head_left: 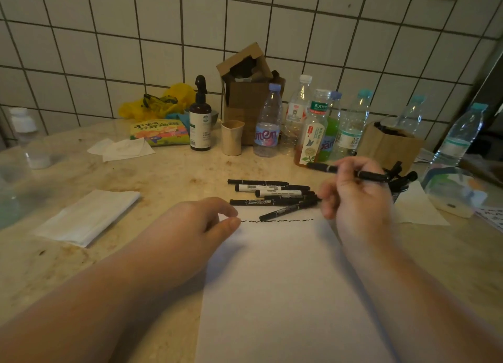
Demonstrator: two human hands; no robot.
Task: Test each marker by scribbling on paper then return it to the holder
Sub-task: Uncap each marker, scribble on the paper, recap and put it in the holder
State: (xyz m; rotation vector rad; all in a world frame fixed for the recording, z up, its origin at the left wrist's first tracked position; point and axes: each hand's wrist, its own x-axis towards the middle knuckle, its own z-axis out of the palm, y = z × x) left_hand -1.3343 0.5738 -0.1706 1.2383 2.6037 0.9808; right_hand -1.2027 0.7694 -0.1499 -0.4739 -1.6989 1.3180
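My right hand grips a black marker held level above the table, its ends sticking out left and right of the fingers. My left hand rests on the top left corner of the white paper, fingers loosely bent, holding nothing. A row of short black scribbles runs along the paper's top edge. Several black markers lie in a loose pile just beyond the paper. The wooden holder stands to the right rear, with more markers lying at its foot.
Several plastic bottles line the back, with a brown spray bottle, a beige cup and a cardboard box. Folded tissues lie at the left; a clear container is at the right.
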